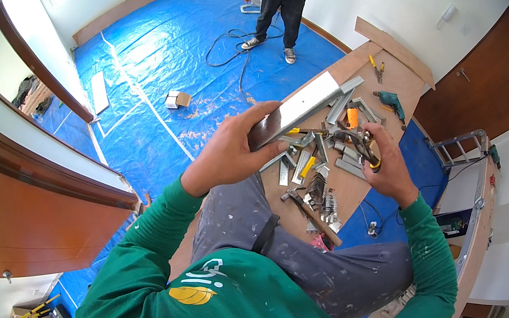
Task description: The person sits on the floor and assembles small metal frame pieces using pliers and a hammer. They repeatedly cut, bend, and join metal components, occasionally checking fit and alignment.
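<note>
My left hand (226, 151) grips a silver metal channel (302, 107), held up at a slant with its far end pointing to the upper right. In my right hand (392, 163) is a pair of snips (359, 142) with yellow showing at the handles; my fingers curl round them, their jaws toward the channel but apart from it. Below, short metal offcuts (302, 164) lie on the plywood board (410, 83), along with a yellow-handled tool (308, 166), an orange-handled tool (353, 118) and a wooden-handled hammer (320, 223). Several metal clips (317, 188) sit near the hammer's head.
A teal power drill (391, 104) and yellow-handled pliers (376, 69) rest farther up the board. Blue sheeting (149, 71) covers the floor, with a small box (178, 100) and a black cable (243, 58). Another person (282, 5) stands beyond. A ladder (463, 147) is at right.
</note>
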A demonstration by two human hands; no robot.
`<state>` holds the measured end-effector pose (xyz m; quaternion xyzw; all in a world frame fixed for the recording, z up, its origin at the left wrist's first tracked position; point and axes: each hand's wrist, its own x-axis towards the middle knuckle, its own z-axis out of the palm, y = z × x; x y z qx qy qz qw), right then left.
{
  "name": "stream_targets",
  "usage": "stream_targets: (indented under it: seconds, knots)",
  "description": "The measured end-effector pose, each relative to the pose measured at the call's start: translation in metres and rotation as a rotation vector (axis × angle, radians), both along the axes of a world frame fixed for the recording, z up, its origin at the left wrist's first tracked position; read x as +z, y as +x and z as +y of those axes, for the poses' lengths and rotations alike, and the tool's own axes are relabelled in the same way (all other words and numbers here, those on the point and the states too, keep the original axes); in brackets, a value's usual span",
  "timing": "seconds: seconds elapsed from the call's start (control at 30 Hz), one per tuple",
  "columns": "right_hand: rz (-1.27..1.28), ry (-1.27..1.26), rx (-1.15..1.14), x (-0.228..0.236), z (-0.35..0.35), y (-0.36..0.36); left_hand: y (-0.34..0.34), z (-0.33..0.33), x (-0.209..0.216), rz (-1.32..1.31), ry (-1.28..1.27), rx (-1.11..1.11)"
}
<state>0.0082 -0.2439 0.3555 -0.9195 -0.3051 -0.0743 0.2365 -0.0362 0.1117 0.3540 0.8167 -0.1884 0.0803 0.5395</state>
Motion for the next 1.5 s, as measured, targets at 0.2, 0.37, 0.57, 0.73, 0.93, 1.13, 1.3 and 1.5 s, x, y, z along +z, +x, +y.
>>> stream_targets:
  seconds: [0.2, 0.37, 0.57, 0.73, 0.93, 1.13, 1.3, 1.5]
  knots:
    - [-0.030, 0.048, -0.057, -0.003, 0.011, -0.006, 0.001, -0.007, -0.006, 0.228, -0.287, -0.190]
    - [-0.046, -0.018, -0.021, -0.002, 0.019, -0.020, 0.003, -0.020, -0.007, 0.287, -0.374, -0.274]
    - [-0.044, -0.004, -0.095, -0.010, 0.015, -0.030, 0.001, -0.027, -0.013, 0.191, -0.291, -0.260]
    - [-0.027, -0.009, -0.122, -0.013, 0.007, -0.032, 0.003, -0.032, -0.024, 0.161, -0.269, -0.244]
    - [-0.058, -0.007, -0.120, -0.011, 0.008, -0.035, 0.002, -0.041, -0.035, 0.201, -0.364, -0.272]
    - [-0.100, -0.022, -0.118, -0.009, 0.010, -0.038, -0.005, -0.044, -0.030, 0.253, -0.406, -0.289]
    - [-0.117, -0.032, -0.109, -0.009, 0.013, -0.039, -0.007, -0.050, -0.032, 0.272, -0.519, -0.354]
    - [-0.098, -0.028, -0.109, -0.014, 0.014, -0.035, -0.009, -0.045, -0.027, 0.395, -0.557, -0.369]
